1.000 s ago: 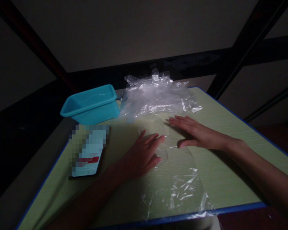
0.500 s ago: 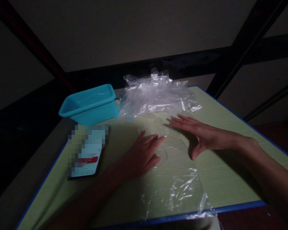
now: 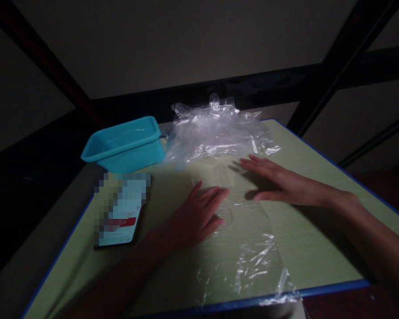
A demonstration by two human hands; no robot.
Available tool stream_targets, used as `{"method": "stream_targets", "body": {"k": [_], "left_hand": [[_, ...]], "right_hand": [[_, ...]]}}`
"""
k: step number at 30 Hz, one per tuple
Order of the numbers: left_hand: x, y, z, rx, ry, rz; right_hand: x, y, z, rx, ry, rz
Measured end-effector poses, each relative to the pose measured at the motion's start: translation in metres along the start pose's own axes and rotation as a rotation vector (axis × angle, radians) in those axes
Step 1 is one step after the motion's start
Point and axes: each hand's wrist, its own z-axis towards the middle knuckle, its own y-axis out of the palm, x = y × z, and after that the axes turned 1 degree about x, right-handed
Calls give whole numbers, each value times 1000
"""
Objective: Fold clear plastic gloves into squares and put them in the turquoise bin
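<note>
A clear plastic bag (image 3: 249, 248) lies spread over the middle of the table, its near end reaching the front edge. My left hand (image 3: 199, 217) rests on its left side with fingers stretched out. Over the right side is my right hand (image 3: 275, 179), open, thumb and fingers apart; whether it touches the film I cannot tell. Beyond both hands sits a crumpled heap of clear plastic bags (image 3: 219, 130), shiny along its folds. Something pale and flat (image 3: 216, 173) shows faintly through or under the film near my left fingertips.
At the table's far left corner stands a turquoise plastic basin (image 3: 129, 153). A phone (image 3: 128, 212) with a lit, partly blurred screen lies left of my left hand. The pale green table (image 3: 319, 248) has a blue edge, with a wall (image 3: 193, 48) behind it.
My right hand has shifted slightly right and away from me, and its thumb has swung up nearer the fingers. My left hand stays in place.
</note>
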Motion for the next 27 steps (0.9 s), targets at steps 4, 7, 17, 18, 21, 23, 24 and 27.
{"method": "stream_targets", "body": {"k": [4, 7, 17, 18, 21, 23, 24, 27], "left_hand": [[-1, 2, 0, 19, 11, 16], [-2, 3, 0, 27, 10, 11], [-1, 3, 0, 22, -12, -29], [-1, 3, 0, 24, -11, -23], [-2, 3, -1, 38, 5, 6], [-2, 4, -2, 54, 20, 18], [-2, 4, -2, 67, 31, 21], [-4, 4, -3, 112, 71, 19]], "right_hand": [[5, 5, 1, -16, 3, -35], [5, 7, 2, -22, -11, -30], [7, 7, 2, 5, -69, -34], [6, 7, 2, 10, -73, -36], [6, 7, 2, 15, -81, -42], [6, 7, 3, 12, -83, -46], [6, 7, 3, 10, -87, -47], [3, 7, 5, 13, -104, -44]]}}
